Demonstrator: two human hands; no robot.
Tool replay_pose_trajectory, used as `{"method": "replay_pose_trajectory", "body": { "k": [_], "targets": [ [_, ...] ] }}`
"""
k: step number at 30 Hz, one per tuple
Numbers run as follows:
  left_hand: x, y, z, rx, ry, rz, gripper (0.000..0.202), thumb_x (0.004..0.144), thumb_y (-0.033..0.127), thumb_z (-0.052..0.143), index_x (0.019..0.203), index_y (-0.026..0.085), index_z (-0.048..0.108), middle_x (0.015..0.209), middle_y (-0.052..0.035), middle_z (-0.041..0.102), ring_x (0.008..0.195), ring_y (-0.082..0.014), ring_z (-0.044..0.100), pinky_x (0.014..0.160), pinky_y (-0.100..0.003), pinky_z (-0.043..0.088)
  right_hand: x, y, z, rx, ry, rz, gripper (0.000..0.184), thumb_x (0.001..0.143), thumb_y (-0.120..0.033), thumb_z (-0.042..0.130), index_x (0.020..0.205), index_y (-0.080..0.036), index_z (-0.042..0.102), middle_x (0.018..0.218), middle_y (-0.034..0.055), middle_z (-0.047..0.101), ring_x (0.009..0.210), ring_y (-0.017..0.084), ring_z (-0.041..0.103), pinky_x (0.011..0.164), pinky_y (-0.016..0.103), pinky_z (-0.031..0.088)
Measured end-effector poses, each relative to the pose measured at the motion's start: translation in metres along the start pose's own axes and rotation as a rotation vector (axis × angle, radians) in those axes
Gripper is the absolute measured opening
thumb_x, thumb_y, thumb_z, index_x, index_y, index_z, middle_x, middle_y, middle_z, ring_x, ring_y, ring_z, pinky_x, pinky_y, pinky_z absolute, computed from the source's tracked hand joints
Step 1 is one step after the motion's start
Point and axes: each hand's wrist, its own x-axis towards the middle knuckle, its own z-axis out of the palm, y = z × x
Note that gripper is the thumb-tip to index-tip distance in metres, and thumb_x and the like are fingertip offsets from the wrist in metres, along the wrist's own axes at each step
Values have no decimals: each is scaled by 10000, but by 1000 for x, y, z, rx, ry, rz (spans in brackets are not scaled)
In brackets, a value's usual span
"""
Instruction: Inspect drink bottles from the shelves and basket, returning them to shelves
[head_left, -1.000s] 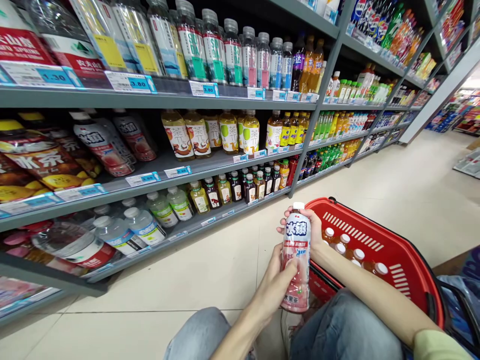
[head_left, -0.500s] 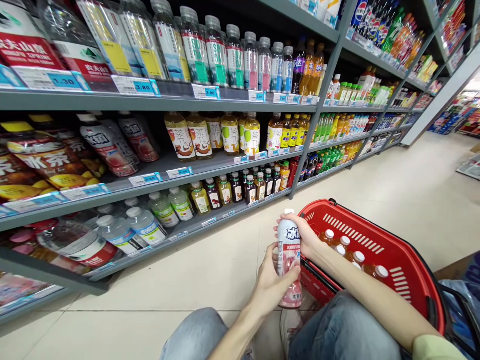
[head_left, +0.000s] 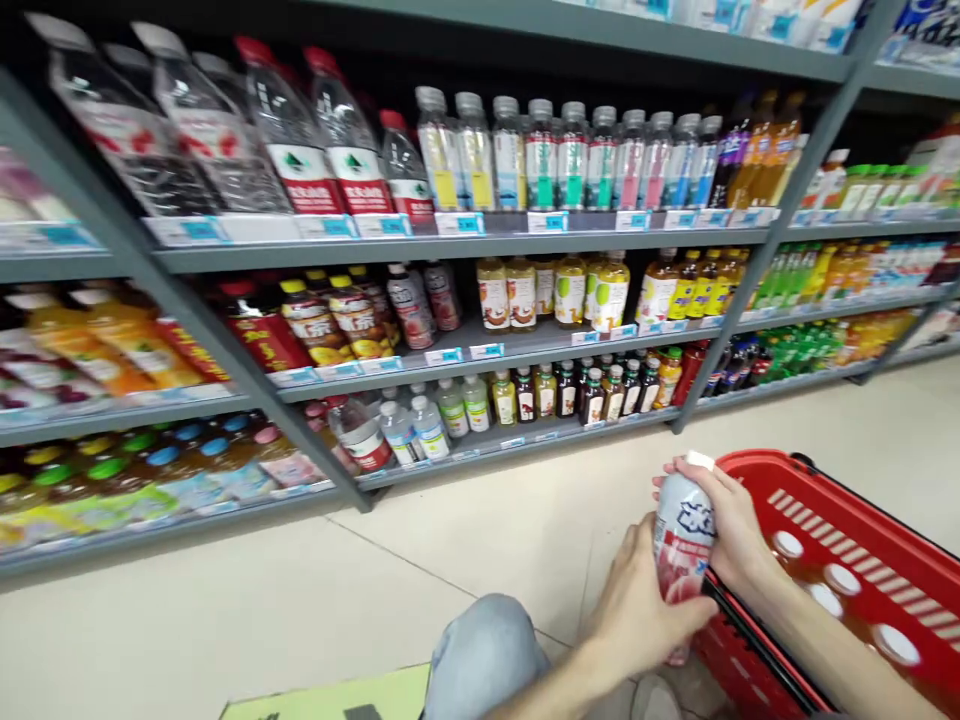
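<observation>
Head view: a bottle point(head_left: 681, 540) with a white cap point(head_left: 699, 460) and a pale, pink-and-red label is held up above the floor point(head_left: 480, 550), just beside the near side of a red basket point(head_left: 757, 465). It stands tilted, cap end up and leaning a little to the right of the picture. The left hand point(head_left: 637, 590) is curled around its lower half, thumb reaching across the front and covering part of the label. The right hand point(head_left: 739, 520) wraps the upper part from the other side, with fingertips showing behind the neck below the cap. Both hands are closed around the same bottle.

Inside the basket are several bottles with white caps point(head_left: 896, 645), partly hidden by the right forearm. A denim knee point(head_left: 487, 660) shows at the bottom, left of the left hand, near a yellow-green panel point(head_left: 337, 695).

Farther out, well apart from the hands, runs a grey shelf unit point(head_left: 480, 245) full of drinks. Its middle level bears pink-labelled bottles point(head_left: 410, 305) beside yellow-capped bottles point(head_left: 351, 320). Red-capped water bottles point(head_left: 349, 150) stand on the level above, and small dark bottles point(head_left: 566, 390) stand lower down.
</observation>
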Motion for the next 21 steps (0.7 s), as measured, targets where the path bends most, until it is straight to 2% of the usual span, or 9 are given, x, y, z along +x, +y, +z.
{"method": "replay_pose_trajectory", "body": {
  "k": [2, 4, 7, 9, 11, 13, 16, 19, 21],
  "targets": [
    [-1, 2, -2, 56, 20, 15, 779, 654, 262, 806, 1369, 214, 501, 1301, -105, 570, 1208, -320, 533, 1034, -444, 429, -10, 4, 0, -132, -15, -183, 429, 671, -402, 869, 977, -164, 685, 923, 87, 738, 799, 222, 706, 665, 285, 584],
    [-1, 1, -3, 91, 64, 63, 718, 690, 283, 778, 1351, 201, 509, 1272, -118, 579, 1185, -321, 547, 1022, -448, 443, -23, 8, 0, -313, -73, -452, 341, 750, -397, 818, 979, -185, 678, 962, 78, 726, 880, 220, 702, 764, 294, 579],
    [-1, 0, -5, 183, 175, 202, 616, 713, 217, 722, 1300, 205, 534, 1257, -118, 569, 1174, -303, 536, 1032, -445, 441, -39, 11, 4, -514, -216, -897, 160, 833, -257, 742, 961, -204, 661, 994, 61, 687, 955, 196, 677, 883, 297, 551],
    [-1, -1, -8, 250, 251, 310, 586, 701, 145, 683, 1265, 202, 537, 1245, -117, 564, 1158, -282, 527, 1023, -430, 450, -45, 11, 8, -535, -312, -1123, 166, 834, -156, 715, 975, -207, 643, 1012, 62, 657, 985, 193, 661, 911, 307, 545],
    [-3, -2, -12, 305, 304, 399, 562, 691, 112, 655, 1235, 191, 537, 1200, -123, 575, 1109, -269, 538, 972, -417, 477, -47, 10, 10, -538, -396, -1247, 203, 838, -127, 700, 1011, -204, 628, 1041, 76, 635, 1012, 205, 648, 915, 328, 548],
    [-4, -1, -19, 340, 325, 460, 538, 699, 127, 659, 1220, 192, 544, 1146, -121, 599, 1048, -265, 561, 902, -407, 498, -47, 8, 11, -611, -450, -1306, 216, 855, -175, 698, 1056, -201, 623, 1085, 97, 625, 1042, 226, 635, 898, 348, 554],
    [-3, 3, -35, 391, 343, 502, 532, 730, 188, 705, 1241, 216, 560, 1139, -107, 634, 1022, -268, 582, 866, -402, 497, -49, 2, 9, -806, -416, -1397, 321, 866, -236, 691, 1175, -197, 615, 1206, 133, 609, 1122, 272, 607, 920, 397, 532],
    [4, 13, -59, 394, 426, 487, 478, 763, 215, 714, 1225, 234, 592, 1156, -96, 649, 1048, -278, 582, 914, -412, 474, -54, -3, 8, -878, -334, -1501, 444, 844, -202, 686, 1273, -180, 575, 1289, 159, 588, 1185, 303, 581, 982, 439, 485],
    [14, 21, -79, 258, 521, 393, 432, 747, 212, 732, 1164, 247, 626, 1153, -88, 651, 1089, -293, 573, 982, -424, 442, -59, -6, 10, -869, -367, -1566, 416, 829, -172, 674, 1235, -183, 591, 1253, 149, 619, 1163, 282, 601, 959, 403, 502]
  ]
}}
